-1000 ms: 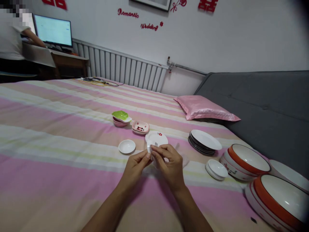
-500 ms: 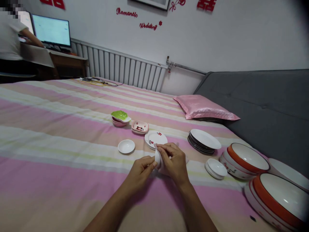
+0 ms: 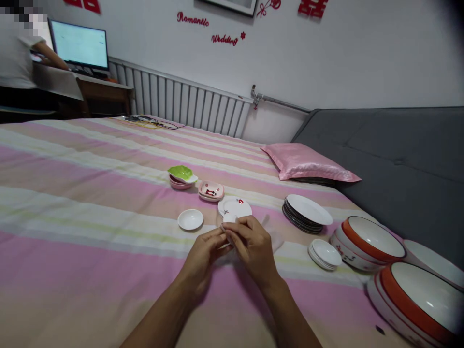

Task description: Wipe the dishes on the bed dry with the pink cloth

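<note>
Head view: small white dish (image 3: 229, 218) pinched just over the striped bed (image 3: 90, 193).
Fingers of the left hand (image 3: 203, 251) and right hand (image 3: 253, 246) pinch it together and hide most of it, so its shape is hard to see.

The bed cover (image 3: 90, 193) is striped in pink, cream and pale yellow-green; the small piece (image 3: 229, 218) at the fingertips is shown white; the little dish (image 3: 190, 219) is plain white; the leaf-shaped dish (image 3: 182, 172) is coloured bright green, the ones under it pink; the round plate (image 3: 237, 207) is white, marked with red; the big bowls (image 3: 373, 237) are rimmed orange-red and left white inside; the pillow (image 3: 308, 162) is glossy pink; the sofa (image 3: 398, 159) is grey.
</note>
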A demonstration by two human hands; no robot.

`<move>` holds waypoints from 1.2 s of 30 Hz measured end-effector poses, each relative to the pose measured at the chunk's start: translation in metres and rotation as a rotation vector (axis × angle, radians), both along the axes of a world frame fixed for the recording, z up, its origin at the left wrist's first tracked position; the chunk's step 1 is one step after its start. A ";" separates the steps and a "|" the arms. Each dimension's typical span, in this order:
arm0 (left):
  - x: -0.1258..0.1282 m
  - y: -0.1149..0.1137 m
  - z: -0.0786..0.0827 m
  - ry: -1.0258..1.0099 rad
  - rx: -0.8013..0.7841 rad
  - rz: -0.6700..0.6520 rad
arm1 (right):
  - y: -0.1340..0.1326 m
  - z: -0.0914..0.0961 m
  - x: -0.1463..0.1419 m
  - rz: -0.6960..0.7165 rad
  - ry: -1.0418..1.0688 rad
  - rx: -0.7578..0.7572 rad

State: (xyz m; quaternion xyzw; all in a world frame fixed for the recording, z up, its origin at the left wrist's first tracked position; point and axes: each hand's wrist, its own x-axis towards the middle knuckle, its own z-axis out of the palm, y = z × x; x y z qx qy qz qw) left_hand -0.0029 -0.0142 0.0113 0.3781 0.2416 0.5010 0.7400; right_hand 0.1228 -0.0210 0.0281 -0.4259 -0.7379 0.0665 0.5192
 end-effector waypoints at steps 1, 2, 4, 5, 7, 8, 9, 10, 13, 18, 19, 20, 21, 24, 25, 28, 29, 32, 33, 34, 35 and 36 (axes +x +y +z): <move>0.000 0.000 0.000 -0.058 -0.061 0.021 | 0.000 0.000 0.000 0.008 -0.016 0.007; -0.001 0.001 0.000 -0.116 -0.121 0.046 | 0.000 -0.001 0.000 0.015 -0.035 0.012; -0.002 0.002 0.001 -0.220 -0.225 0.096 | -0.001 -0.002 -0.001 0.026 -0.074 0.021; -0.003 0.003 0.001 -0.262 -0.263 0.113 | -0.001 -0.003 -0.001 0.030 -0.093 0.027; -0.004 0.006 0.003 -0.331 -0.312 0.129 | -0.001 -0.005 -0.002 0.038 -0.130 0.039; -0.005 0.008 0.003 -0.359 -0.328 0.132 | -0.001 -0.007 -0.002 0.042 -0.148 0.046; -0.005 0.009 0.004 -0.385 -0.342 0.137 | -0.001 -0.008 -0.002 0.046 -0.162 0.054; -0.006 0.010 0.005 -0.407 -0.355 0.140 | 0.000 -0.009 -0.003 0.051 -0.171 0.062; -0.008 0.013 0.006 -0.452 -0.382 0.148 | 0.000 -0.010 -0.004 0.066 -0.155 0.095; -0.012 0.014 0.009 -0.467 -0.405 0.147 | 0.000 -0.007 -0.005 0.105 -0.065 0.102; -0.013 0.014 0.010 -0.470 -0.409 0.147 | 0.000 -0.006 -0.005 0.121 -0.035 0.097; -0.014 0.015 0.010 -0.474 -0.413 0.147 | 0.000 -0.005 -0.005 0.138 -0.001 0.092; -0.014 0.015 0.011 -0.481 -0.414 0.143 | 0.000 -0.004 -0.004 0.152 0.033 0.088; -0.015 0.016 0.012 -0.506 -0.406 0.134 | -0.001 -0.002 -0.004 0.174 0.136 0.062; -0.016 0.016 0.012 -0.515 -0.403 0.130 | -0.001 -0.002 -0.004 0.175 0.171 0.042; -0.016 0.016 0.014 -0.532 -0.393 0.111 | -0.002 -0.004 -0.003 0.182 0.288 -0.044; -0.016 0.016 0.015 -0.536 -0.387 0.105 | -0.002 -0.004 -0.002 0.186 0.325 -0.076; -0.017 0.015 0.015 -0.514 -0.365 0.090 | -0.002 -0.003 -0.002 0.193 0.421 -0.150; -0.017 0.015 0.015 -0.500 -0.359 0.089 | -0.002 -0.002 -0.002 0.196 0.447 -0.171; -0.017 0.015 0.015 -0.485 -0.355 0.092 | -0.002 -0.001 -0.002 0.199 0.469 -0.190; -0.017 0.015 0.015 -0.471 -0.352 0.096 | -0.002 0.000 -0.002 0.203 0.486 -0.205; -0.017 0.014 0.015 -0.458 -0.349 0.099 | -0.002 0.001 -0.001 0.205 0.496 -0.216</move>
